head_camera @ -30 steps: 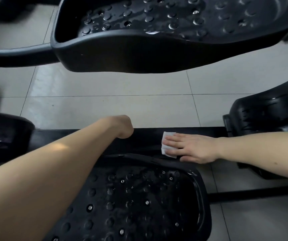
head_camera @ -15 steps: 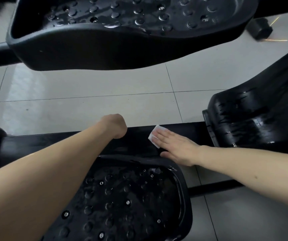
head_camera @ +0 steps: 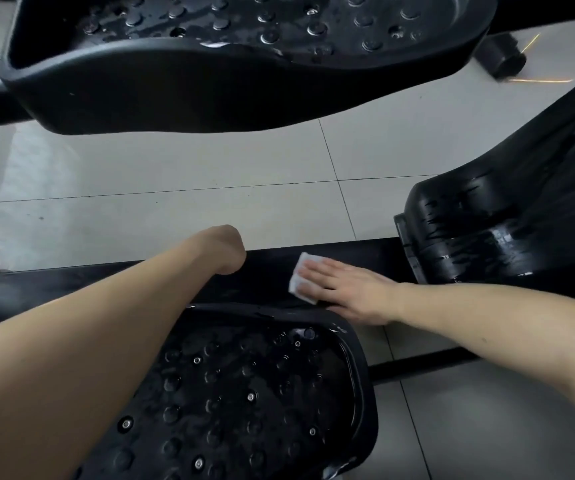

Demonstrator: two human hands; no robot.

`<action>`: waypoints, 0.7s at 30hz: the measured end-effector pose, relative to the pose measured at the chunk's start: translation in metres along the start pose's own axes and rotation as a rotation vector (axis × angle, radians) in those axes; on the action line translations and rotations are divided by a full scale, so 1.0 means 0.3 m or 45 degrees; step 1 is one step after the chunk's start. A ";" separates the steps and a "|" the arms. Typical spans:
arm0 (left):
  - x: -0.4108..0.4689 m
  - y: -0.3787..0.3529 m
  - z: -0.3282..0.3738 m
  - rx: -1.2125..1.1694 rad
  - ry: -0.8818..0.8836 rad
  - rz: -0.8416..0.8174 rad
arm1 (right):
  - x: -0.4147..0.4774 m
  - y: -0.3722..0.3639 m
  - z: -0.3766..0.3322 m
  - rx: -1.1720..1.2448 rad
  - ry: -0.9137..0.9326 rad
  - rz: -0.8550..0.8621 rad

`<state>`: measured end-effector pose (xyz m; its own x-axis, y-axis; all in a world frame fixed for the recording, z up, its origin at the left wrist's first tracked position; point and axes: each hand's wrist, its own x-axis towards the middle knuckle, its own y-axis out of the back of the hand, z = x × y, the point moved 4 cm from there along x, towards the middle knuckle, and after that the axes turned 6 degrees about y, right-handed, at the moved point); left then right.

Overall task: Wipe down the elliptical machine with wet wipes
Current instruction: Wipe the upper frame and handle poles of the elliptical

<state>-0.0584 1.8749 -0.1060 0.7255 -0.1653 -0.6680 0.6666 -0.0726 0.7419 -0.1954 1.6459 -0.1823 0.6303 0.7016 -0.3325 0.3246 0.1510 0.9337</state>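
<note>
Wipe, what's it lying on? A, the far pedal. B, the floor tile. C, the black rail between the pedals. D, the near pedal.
C: the right hand presses the wipe flat on the black rail, just past the near pedal.

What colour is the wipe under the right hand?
The wipe is white, clearest in the head view.

The floor [head_camera: 161, 168] has big pale tiles with thin dark lines between them. A long black bar [head_camera: 88, 285] of the machine lies flat on it. A small black wheel [head_camera: 502, 57] sits far back.
</note>
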 end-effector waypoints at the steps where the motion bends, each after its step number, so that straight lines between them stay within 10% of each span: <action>1: -0.005 -0.002 0.010 -0.018 -0.010 -0.008 | -0.061 -0.004 0.019 0.012 -0.074 -0.004; 12: -0.020 -0.038 0.063 -0.024 0.001 0.093 | 0.240 0.067 -0.038 0.105 -0.041 0.049; 21: -0.044 -0.049 0.128 -0.056 -0.112 -0.007 | -0.121 -0.064 0.068 0.409 -1.417 0.059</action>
<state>-0.0842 1.8405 -0.1058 0.7053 -0.2508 -0.6630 0.6787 -0.0309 0.7337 -0.2101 1.6033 -0.1909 0.8667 -0.3228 -0.3804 0.3482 -0.1546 0.9246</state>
